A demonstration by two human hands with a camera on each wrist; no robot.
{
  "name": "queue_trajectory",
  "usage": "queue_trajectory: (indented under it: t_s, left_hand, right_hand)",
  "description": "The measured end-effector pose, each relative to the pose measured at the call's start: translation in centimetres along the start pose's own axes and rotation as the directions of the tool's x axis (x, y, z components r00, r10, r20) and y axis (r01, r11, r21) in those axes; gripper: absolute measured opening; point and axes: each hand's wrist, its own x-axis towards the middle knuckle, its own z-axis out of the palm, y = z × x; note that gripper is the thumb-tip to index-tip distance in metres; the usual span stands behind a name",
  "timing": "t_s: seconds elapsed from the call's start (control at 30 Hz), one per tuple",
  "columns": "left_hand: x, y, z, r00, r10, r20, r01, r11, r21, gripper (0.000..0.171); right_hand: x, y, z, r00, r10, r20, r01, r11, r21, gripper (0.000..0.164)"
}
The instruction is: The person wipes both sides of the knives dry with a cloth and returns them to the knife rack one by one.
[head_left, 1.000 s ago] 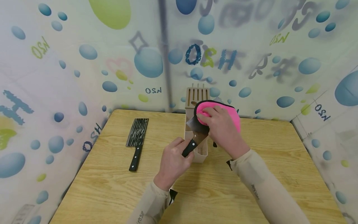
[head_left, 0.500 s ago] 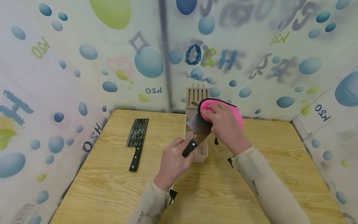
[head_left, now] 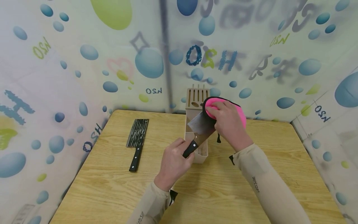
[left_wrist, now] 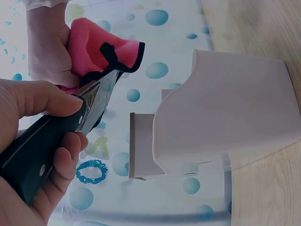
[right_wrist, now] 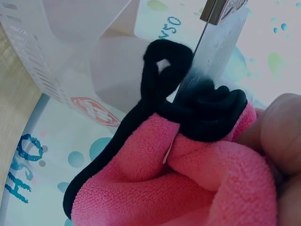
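Note:
My left hand [head_left: 174, 163] grips the black riveted handle of a cleaver [head_left: 199, 124], its broad steel blade pointing up and to the right. With my right hand [head_left: 227, 124] I hold a pink cloth [head_left: 240, 113] with black edging, folded over the blade's far part. In the right wrist view the cloth [right_wrist: 141, 188] wraps both sides of the blade [right_wrist: 211, 52], and its black loop [right_wrist: 153, 77] hangs beside it. The left wrist view shows my thumb lying along the handle [left_wrist: 33, 155]. The blade's tip is hidden by the cloth.
Behind the hands stands a beige knife holder [head_left: 198, 99] with slots on top and a perforated front compartment [head_left: 201, 157]. On the left of the wooden table [head_left: 100, 186] lies a second cleaver [head_left: 137, 140] with a streaked black blade. Patterned curtains [head_left: 123, 93] surround the table.
My right hand and the cloth have slid up and to the right along the blade, baring more steel near the handle. My left hand and the cleaver have stayed nearly still.

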Motion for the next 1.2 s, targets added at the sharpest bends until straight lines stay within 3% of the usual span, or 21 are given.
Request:
queue_trajectory:
  t_s: [0.43,0.7,0.97,1.2]
  left_hand:
    - [0.0,0.0,0.2,1.000,0.018,0.000,-0.018,1.000,-0.005,0.025]
    - [0.1,0.1,0.2,1.000,0.016,0.012,-0.016,1.000,0.000,0.023]
    - [0.1,0.1,0.3,1.000,0.026,0.011,-0.026,1.000,-0.006,0.021]
    - [0.1,0.1,0.3,1.000,0.021,0.017,-0.020,1.000,-0.008,0.022]
  right_hand:
    - [0.0,0.8,0.1,0.995,0.096,-0.029,-0.096,0.995,-0.001,0.058]
    - [0.0,1.3,0.3,0.992,0.105,-0.066,-0.106,0.994,-0.008,0.057]
    - [-0.2,2.0,0.4,0.974,0.170,-0.151,-0.170,0.985,0.015,0.051]
    - [-0.5,2.0,0.4,0.969,0.203,-0.140,-0.197,0.979,0.054,0.052]
